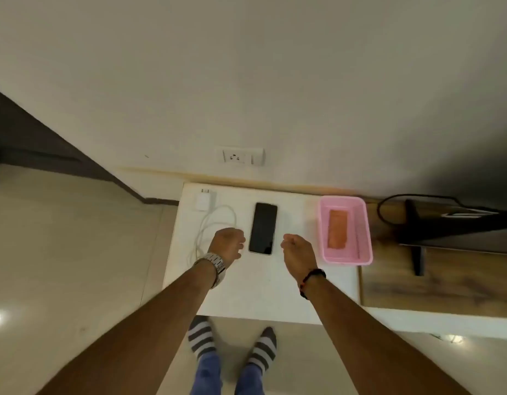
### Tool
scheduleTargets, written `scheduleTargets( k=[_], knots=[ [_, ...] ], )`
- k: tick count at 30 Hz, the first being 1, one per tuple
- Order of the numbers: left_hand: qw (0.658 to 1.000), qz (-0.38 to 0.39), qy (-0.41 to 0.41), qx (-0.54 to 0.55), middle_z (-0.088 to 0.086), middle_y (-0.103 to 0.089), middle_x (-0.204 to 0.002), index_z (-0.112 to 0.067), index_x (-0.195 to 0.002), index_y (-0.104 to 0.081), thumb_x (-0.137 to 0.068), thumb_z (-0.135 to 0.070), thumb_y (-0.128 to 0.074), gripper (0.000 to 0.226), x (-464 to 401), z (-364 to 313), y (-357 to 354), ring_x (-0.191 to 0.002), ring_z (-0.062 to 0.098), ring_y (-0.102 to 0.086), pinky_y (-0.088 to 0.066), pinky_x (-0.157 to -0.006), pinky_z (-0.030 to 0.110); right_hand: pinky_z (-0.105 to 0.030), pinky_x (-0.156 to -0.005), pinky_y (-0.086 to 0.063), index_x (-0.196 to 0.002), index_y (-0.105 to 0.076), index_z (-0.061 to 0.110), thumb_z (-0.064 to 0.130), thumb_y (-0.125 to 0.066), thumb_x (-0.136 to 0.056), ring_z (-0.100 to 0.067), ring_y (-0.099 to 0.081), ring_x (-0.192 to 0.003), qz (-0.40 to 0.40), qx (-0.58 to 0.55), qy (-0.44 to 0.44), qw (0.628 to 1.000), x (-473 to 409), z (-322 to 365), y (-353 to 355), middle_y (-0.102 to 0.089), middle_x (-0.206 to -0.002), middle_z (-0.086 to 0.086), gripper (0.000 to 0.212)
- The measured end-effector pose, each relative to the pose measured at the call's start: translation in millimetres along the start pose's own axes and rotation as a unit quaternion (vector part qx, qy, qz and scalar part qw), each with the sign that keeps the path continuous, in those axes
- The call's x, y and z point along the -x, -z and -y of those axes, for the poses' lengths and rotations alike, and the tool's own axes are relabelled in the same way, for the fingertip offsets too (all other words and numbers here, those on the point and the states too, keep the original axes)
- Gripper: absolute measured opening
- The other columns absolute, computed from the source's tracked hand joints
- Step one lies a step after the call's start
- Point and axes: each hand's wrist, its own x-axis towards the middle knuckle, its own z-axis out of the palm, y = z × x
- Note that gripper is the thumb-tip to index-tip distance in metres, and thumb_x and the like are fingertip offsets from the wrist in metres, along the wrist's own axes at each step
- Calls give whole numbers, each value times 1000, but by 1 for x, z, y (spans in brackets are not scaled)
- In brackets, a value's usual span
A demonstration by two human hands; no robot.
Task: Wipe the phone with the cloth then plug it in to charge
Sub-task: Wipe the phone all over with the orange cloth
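The phone (263,228) lies flat and face up near the middle of the white table (246,292), its dark screen blank, its long side running away from the person toward the wall (246,81). The left hand (228,243) hangs just beside the phone's near left corner, fingers curled loosely inward, holding nothing; a metal watch (216,265) sits on that wrist. The right hand (296,252) hovers on the other side of the phone, near its lower right corner and apart from it, also loosely curled and empty, with a dark band (313,276) around the wrist. To the left of the phone a white charger block (203,200) rests near the table's far left corner, and its white cable (218,220) loops across the table, passing under the left forearm. To the right of the phone stands a pink plastic basket (364,232), at the table's right edge, with a folded orange cloth (338,229) lying inside it. On the wall above the table's far edge is a white socket (240,156). Past the basket is a wooden surface (417,283) with a dark object on it, too shadowed to identify. Below the table, feet in striped socks (202,337) stand on the pale floor (61,252).
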Motion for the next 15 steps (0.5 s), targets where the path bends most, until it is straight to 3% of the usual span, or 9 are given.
scheduleTargets(
  k=[2, 4, 6, 8, 10, 11, 12, 13, 15],
  knots=[
    [998, -13, -29, -57, 16, -57, -99, -17, -74, -55, -100, -7, -50, 28, -24, 1, -5, -91, 27, -52, -49, -79, 40, -39, -78, -45, -93, -60, -5, 5, -43, -97, -33, -48, -81, 2, -5, -12, 1000, -23, -8, -9, -51, -86, -15, 21],
    [991, -16, -40, -127, 14, -54, -86, -18, -65, -45, -99, -4, -48, 36, -48, 1, -13, -87, 26, -47, -45, -79, 41, -42, -75, -47, -89, -57, -10, 4, -42, -96, -44, -46, -80, 5, -13, -48, 999, -51, -18, -19, -47, -83, -23, 21],
    [979, -18, -54, -197, 5, -41, -70, -16, -62, -34, -95, -4, -47, 37, -71, 1, -23, -72, 23, -40, -35, -69, 34, -49, -91, -51, -109, -59, -15, 6, -43, -98, -50, -56, -103, 10, -28, -56, 998, -74, -27, -30, -59, -100, -28, 28],
    [965, -19, -88, -245, -2, -32, -69, -20, -65, -29, -97, -8, -47, 38, -87, 2, -30, -63, 13, -31, -28, -63, 30, -36, -101, -45, -133, -55, -1, 10, -44, -101, -37, -54, -125, 14, -51, -58, 997, -89, -31, -39, -58, -131, -16, 36],
    [956, -23, -101, -273, -3, -33, -70, -20, -67, -29, -99, -12, -46, 37, -104, 8, -39, -60, 11, -31, -29, -60, 29, -30, -99, -42, -142, -49, 10, 13, -47, -101, -27, -52, -126, 19, -92, -79, 992, -104, -37, -47, -51, -137, -5, 41],
    [950, -29, -105, -291, 1, -38, -71, -16, -68, -33, -100, -13, -45, 34, -110, 10, -43, -60, 14, -34, -30, -58, 29, -30, -94, -45, -133, -54, 14, 13, -47, -100, -24, -56, -116, 21, -113, -87, 990, -110, -40, -51, -54, -126, -2, 33],
    [946, -34, -103, -307, 7, -46, -77, -11, -73, -41, -101, -15, -46, 28, -113, 10, -48, -63, 18, -43, -35, -58, 29, -29, -83, -47, -111, -60, 18, 10, -47, -98, -21, -57, -98, 25, -116, -90, 989, -113, -41, -54, -55, -108, 2, 20],
    [943, -33, -101, -314, 13, -54, -90, -4, -85, -52, -101, -19, -48, 23, -117, 11, -52, -72, 24, -55, -43, -64, 30, -27, -70, -44, -87, -56, 20, 6, -46, -95, -18, -51, -79, 21, -105, -82, 991, -116, -42, -57, -51, -89, 3, 20],
    [947, -27, -86, -308, 20, -59, -123, 2, -122, -57, -101, -31, -54, 39, -126, 14, -59, -107, 36, -63, -55, -90, 40, -31, -61, -36, -71, -45, 13, 0, -44, -91, -22, -43, -68, 8, -82, -78, 994, -119, -41, -59, -46, -73, -7, 23]
  ],
)
